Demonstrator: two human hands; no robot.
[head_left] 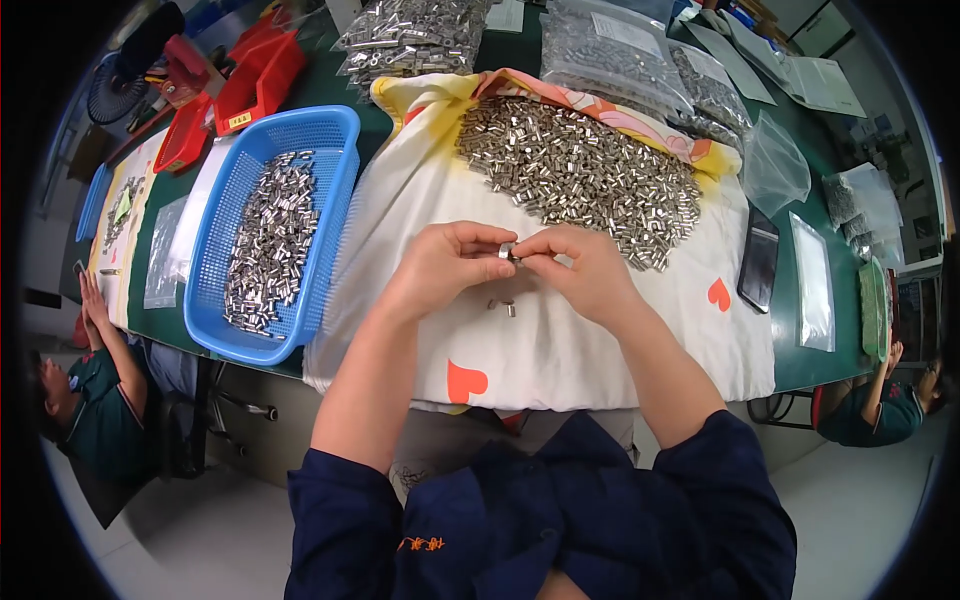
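Above the near part of the white cloth, we first note a few loose metal pieces, just in front of the hands; a dragging wrist could sweep them toward the cloth's front edge. Slightly beyond, we see the left hand closed in a pinch of thumb and fingers on one small metal piece, with the bent fingertips of the right hand meeting it. We cannot tell whether the right hand grips a second part, since its fingers hide the spot. As the piece is short and looks smooth, we judge that uneven pressure between the hands could make it slip and drop. To the left, we find the blue basket of similar pieces; an elbow swung wide could jolt it. Farther off, we mark the heap of metal pieces, whose near slope could slide if brushed or if the cloth is tugged. Behind it, we observe filled plastic bags; if one shifts, it could press the heap forward.
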